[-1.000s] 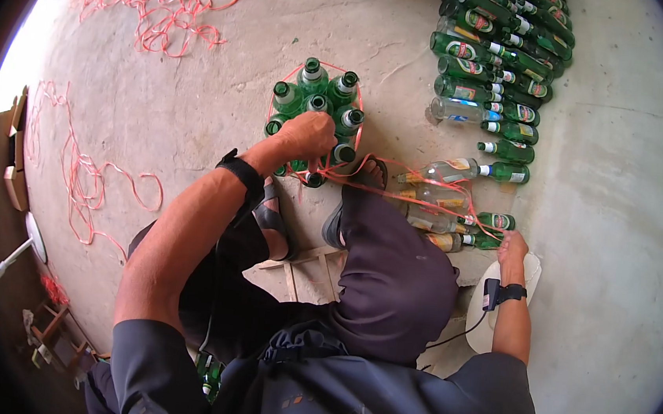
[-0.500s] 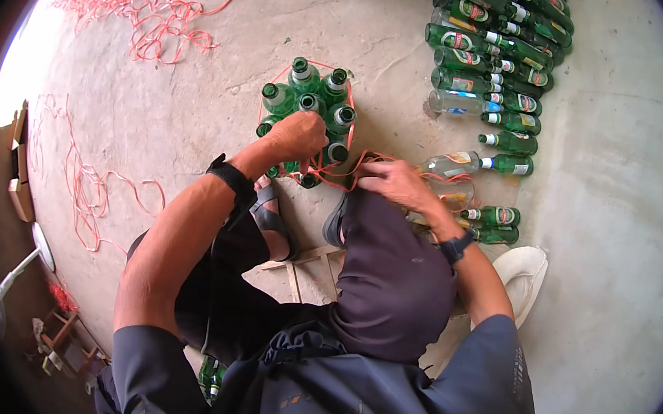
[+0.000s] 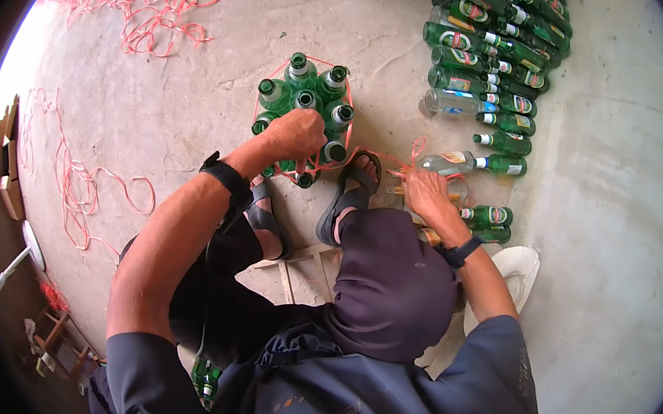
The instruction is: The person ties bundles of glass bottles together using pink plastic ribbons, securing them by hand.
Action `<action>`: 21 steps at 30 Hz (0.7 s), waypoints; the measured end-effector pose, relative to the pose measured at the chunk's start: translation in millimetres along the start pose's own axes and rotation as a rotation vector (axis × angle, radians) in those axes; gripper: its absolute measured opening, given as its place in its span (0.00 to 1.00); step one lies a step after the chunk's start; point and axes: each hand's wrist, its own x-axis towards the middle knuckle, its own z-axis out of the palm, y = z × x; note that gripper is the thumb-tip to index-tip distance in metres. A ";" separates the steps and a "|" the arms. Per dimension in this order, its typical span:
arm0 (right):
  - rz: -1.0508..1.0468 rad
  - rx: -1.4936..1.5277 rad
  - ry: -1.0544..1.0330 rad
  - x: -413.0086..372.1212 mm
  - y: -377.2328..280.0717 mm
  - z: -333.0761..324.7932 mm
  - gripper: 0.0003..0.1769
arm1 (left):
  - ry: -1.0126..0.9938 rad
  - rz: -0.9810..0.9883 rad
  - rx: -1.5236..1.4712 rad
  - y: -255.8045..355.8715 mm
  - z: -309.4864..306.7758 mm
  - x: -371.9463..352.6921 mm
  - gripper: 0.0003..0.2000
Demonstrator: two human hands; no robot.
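Several green glass bottles (image 3: 303, 94) stand upright in a tight cluster on the concrete floor, ringed by a red string (image 3: 375, 157). My left hand (image 3: 297, 135) presses down on the near bottles of the cluster, fingers curled over their tops. My right hand (image 3: 425, 191) is to the right, past my sandalled foot (image 3: 348, 193), pinching the free end of the red string, which runs taut from the cluster. Under this hand lie clear and green bottles (image 3: 477, 163) on their sides.
A row of green bottles (image 3: 491, 55) lies on its side at the upper right. Loose red string (image 3: 140, 9) is heaped at the upper left and more trails along the left (image 3: 73, 184). A white object (image 3: 515, 270) sits by my right arm. A wooden stool (image 3: 306, 272) is under me.
My right hand went from the lying bottles at the far right to the string near the cluster, then pulled back rightward with the string end. My left hand stayed on the bottles.
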 end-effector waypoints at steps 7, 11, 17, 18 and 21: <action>-0.290 0.748 -0.085 46.6 -78.0 15.2 0.22 | 0.116 0.141 -0.048 -1.1 -7.8 -5.5 0.09; -0.362 0.833 -0.268 63.9 -88.0 51.9 0.19 | 0.182 0.173 -0.428 3.0 -15.7 -10.4 0.10; -0.248 1.178 -0.327 51.1 -91.3 65.3 0.22 | 0.181 -0.030 -0.612 14.3 -17.0 -16.2 0.10; -0.248 1.178 -0.326 46.7 -89.0 68.4 0.22 | 0.229 0.017 -0.391 17.6 -20.4 -17.1 0.11; -0.200 1.252 -0.258 34.6 -77.3 77.7 0.23 | 0.130 -0.088 -0.289 37.3 -26.0 -20.2 0.12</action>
